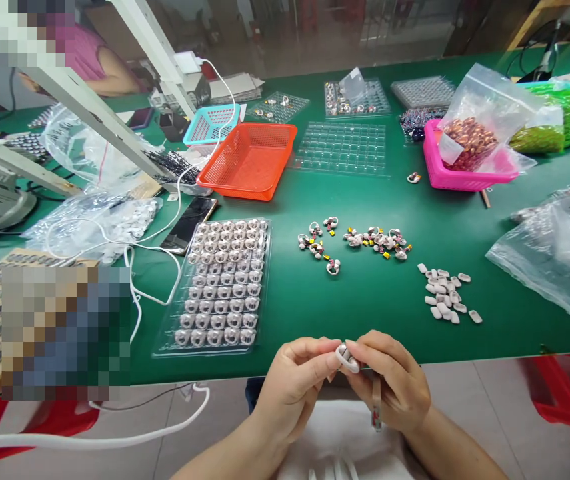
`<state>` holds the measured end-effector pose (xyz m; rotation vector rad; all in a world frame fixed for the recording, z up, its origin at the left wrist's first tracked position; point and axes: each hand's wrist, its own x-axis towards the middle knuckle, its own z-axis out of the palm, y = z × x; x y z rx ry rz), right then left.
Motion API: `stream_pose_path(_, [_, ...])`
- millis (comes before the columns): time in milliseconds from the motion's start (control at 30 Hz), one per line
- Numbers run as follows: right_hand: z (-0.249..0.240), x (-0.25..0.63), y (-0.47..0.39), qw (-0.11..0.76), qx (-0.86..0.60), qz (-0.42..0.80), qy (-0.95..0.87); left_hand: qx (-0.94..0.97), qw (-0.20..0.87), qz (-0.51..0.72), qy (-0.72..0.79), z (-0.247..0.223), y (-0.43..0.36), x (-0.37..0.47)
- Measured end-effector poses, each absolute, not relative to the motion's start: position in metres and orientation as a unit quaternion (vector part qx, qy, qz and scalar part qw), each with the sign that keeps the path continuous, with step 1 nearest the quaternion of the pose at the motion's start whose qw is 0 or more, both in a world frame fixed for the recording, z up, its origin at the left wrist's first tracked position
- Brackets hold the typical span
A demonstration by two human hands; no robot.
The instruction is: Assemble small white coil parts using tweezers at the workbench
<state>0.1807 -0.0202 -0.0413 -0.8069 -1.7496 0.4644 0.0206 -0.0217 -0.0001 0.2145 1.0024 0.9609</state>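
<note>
My left hand (302, 373) pinches one side of a small beige ring-shaped plastic part (347, 360) just over the table's front edge. My right hand (395, 377) has its fingers pressed on the other side of that part. A thin flat strip (376, 407) hangs down from the right hand's grip; its kind is unclear. Beyond the hands lie similar ring parts with yellow tabs (375, 241) in loose groups. To their right is a pile of small beige oval caps (445, 293). A clear tray (259, 313) filled with rows of beige parts sits to the left.
An orange basket (247, 163), a blue basket (211, 124) and a pink basket (469, 177) holding a bag of copper-coloured pieces stand farther back. Clear blister trays (342, 148) lie there too. A phone (189, 223) and white cables (137, 293) are on the left. A plastic bag (555, 247) lies right.
</note>
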Motion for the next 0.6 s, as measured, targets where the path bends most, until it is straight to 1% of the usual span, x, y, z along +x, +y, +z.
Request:
stream_pose_path(200, [-0.038, 0.18, -0.02, 0.535, -0.364, 0.199, -0.735, 0.206, 0.736, 0.488, 0.421, -0.005, -0.024, 0.018])
stream_pose_path(433, [-0.027, 0.177, -0.016, 0.517, -0.366, 0.223, -0.741, 0.178, 0.723, 0.485, 0.458, -0.012, -0.024, 0.015])
stream_pose_path(500, [-0.026, 0.177, -0.015, 0.522, -0.358, 0.245, -0.734, 0.163, 0.732, 0.474, 0.461, -0.01, -0.022, 0.015])
stream_pose_path(600, [-0.027, 0.178, -0.014, 0.537, -0.326, 0.319, -0.71, 0.146, 0.754, 0.467, 0.439, -0.007, -0.019, 0.016])
